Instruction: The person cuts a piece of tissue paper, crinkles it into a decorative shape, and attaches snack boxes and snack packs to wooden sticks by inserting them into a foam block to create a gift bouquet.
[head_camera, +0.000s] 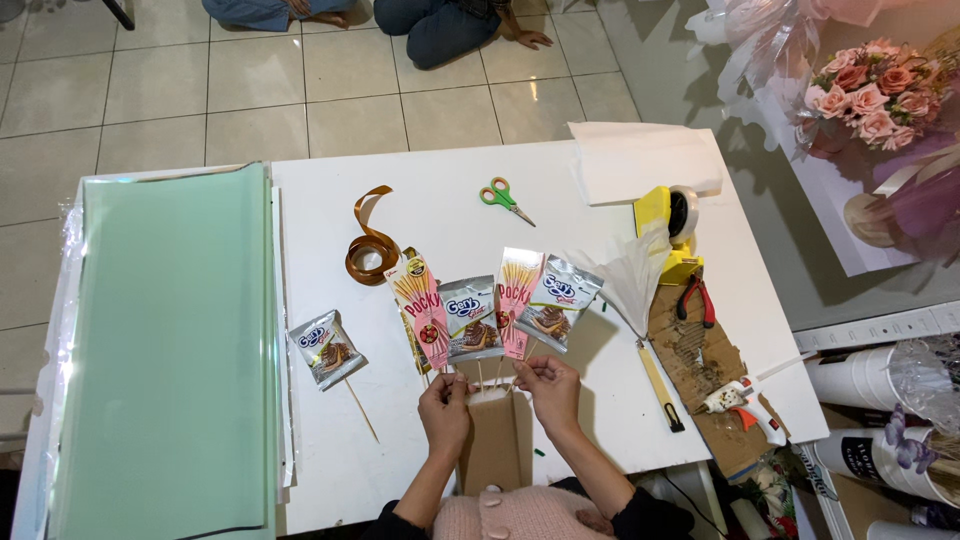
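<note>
1. A stack of pale green sheets (170, 340) covers the left of the white table (450, 170).
2. A lone snack packet on a stick (325, 348) lies just right of the sheets.
3. A coil of brown ribbon (368, 245) and green-handled scissors (503, 199) lie farther off.
4. On the right sit a yellow tape dispenser (668, 225), red pliers (696, 299) and a glue gun (742, 400) on cardboard (690, 350).
5. A pink rose bouquet (870, 90) lies at far right.

A tall brown cardboard box (494, 440) stands at the near edge of the white table (450, 190), its top open; four snack packets on thin sticks (492, 310) rise from it in a fan: two pink flat boxes, two silver pouches; one more silver pouch on a stick (327, 348) lies flat to its left.
</note>
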